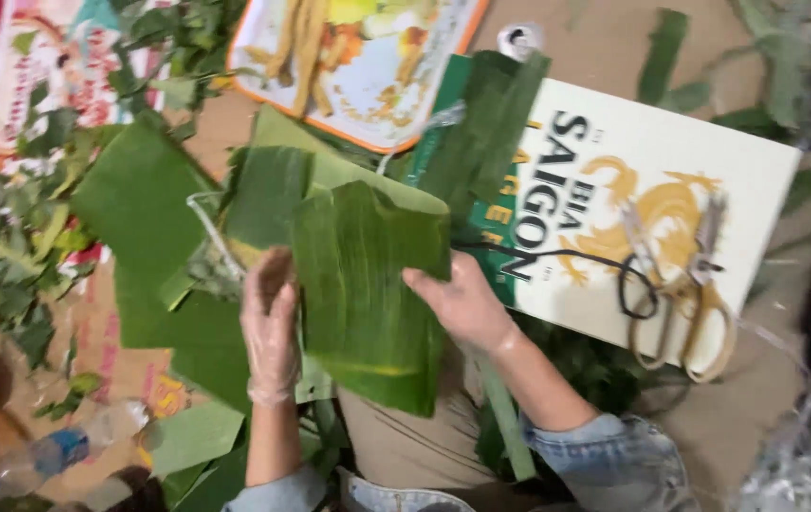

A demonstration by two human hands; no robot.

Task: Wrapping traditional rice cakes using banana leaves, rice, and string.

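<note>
Seen from above, two hands hold a folded banana leaf at the centre of the frame. The left hand, in a thin clear glove, lies fairly flat with fingers together, gripping the leaf's left edge. The bare right hand pinches the leaf's right edge, thumb on top. More leaves lie beneath, toward the left. Scissors rest on a white board at the right, well apart from the hands. A patterned tray sits at top centre.
</note>
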